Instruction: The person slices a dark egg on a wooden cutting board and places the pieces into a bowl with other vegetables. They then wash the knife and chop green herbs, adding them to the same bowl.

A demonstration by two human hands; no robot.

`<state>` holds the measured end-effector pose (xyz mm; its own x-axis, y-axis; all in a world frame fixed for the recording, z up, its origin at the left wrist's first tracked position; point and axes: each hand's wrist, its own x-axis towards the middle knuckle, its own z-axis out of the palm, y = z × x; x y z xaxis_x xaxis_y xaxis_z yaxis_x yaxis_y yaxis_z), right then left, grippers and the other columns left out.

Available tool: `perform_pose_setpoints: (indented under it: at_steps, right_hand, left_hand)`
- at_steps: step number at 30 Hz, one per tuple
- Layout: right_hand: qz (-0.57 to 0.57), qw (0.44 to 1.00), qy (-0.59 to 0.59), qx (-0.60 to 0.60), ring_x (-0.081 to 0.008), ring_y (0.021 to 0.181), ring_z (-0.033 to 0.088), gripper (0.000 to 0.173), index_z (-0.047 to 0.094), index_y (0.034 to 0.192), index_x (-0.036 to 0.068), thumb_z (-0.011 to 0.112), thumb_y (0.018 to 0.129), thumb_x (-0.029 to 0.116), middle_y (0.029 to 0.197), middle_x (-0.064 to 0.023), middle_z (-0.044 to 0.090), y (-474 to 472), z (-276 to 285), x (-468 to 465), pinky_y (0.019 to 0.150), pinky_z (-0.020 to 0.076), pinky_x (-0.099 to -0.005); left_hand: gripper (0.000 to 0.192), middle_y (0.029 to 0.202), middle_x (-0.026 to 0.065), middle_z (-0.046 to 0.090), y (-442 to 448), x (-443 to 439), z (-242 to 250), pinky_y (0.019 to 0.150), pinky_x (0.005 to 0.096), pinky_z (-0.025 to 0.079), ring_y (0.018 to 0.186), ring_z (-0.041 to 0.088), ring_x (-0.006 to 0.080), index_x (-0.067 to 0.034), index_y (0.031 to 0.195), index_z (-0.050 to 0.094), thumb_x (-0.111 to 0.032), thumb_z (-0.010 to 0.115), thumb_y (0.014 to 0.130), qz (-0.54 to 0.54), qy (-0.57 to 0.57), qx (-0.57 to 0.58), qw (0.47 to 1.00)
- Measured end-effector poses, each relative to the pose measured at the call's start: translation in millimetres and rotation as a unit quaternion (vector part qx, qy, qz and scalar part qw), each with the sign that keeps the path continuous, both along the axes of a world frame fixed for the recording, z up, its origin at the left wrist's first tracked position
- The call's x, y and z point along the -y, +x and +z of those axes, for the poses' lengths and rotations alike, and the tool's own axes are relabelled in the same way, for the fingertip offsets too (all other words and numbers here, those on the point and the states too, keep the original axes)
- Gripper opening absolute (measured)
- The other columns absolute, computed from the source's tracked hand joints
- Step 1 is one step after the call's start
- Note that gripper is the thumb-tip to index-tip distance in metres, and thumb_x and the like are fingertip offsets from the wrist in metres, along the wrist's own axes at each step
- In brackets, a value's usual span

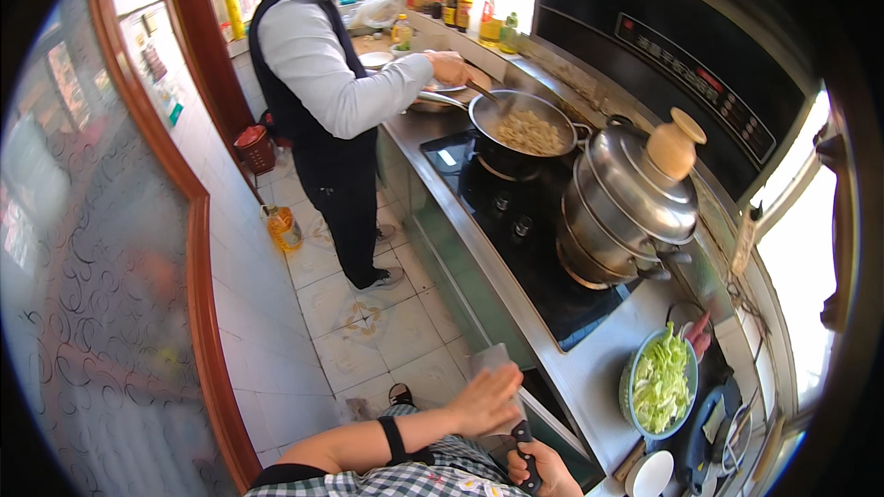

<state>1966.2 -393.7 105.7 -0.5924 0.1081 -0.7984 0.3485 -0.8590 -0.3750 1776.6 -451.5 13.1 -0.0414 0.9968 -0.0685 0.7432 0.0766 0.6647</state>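
My right hand (542, 466) grips the black handle of a cleaver (492, 359), low in front of me over the edge of the counter. Across the broad metal blade lies my left hand (483, 400), touching its face; what the fingers hold, if anything, is hidden. The blade points away from me. Right of the hands, a light blue bowl (625, 386) of chopped green leaves (661, 379) rests on the steel counter (580, 379). A white bowl (649, 475) and a wooden-handled tool (629, 461) lie nearer to me.
A co-worker (314, 76) stirs food in a frying pan (528, 131) on the black cooktop (494, 221). A tall steel steamer pot (615, 207) stands beside it. Below the counter, a drawer (552, 421) appears pulled out. An oil jug (283, 228) stands on the floor.
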Motion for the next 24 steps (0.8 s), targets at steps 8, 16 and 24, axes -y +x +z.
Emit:
perform_pose_setpoints:
  at_steps: [8,16,24]
  right_hand:
    - [0.237,0.967,0.007,-0.089,-0.0127,0.048,0.045,0.012,0.042,0.090,0.006,0.047,0.094,0.016,0.064,-0.0041,0.047,-143.2,-9.0,-2.0,0.046,0.0416,-0.0281]
    - [0.375,0.921,-0.001,-0.107,-0.0089,0.048,0.043,0.013,0.042,0.097,0.007,0.046,0.095,0.019,0.065,-0.0010,0.048,-266.0,-17.4,28.1,0.044,0.0394,-0.0245]
    - [0.463,0.881,0.065,-0.067,-0.0078,0.050,0.043,0.019,0.047,0.104,0.008,0.047,0.096,0.025,0.067,-0.0003,0.049,-378.6,-44.9,47.7,0.045,0.0377,-0.0235]
  left_hand:
    - [0.070,0.154,0.0238,0.011,-140.6,76.1,-14.4,0.115,0.0494,0.009,0.145,0.008,0.0343,0.002,0.148,0.015,-0.044,0.032,0.098,0.270,0.058,0.019,0.961]
    - [0.063,0.152,0.0268,0.016,-280.2,183.6,-81.1,0.114,0.0498,0.014,0.140,0.020,0.0400,0.003,0.146,0.020,-0.037,0.031,0.099,0.440,0.070,0.058,0.893]
    - [0.072,0.145,0.0164,0.038,-319.1,274.0,-148.7,0.112,0.0485,0.022,0.135,0.033,0.0352,-0.005,0.142,0.034,-0.058,0.029,0.094,0.682,-0.058,0.484,0.545]
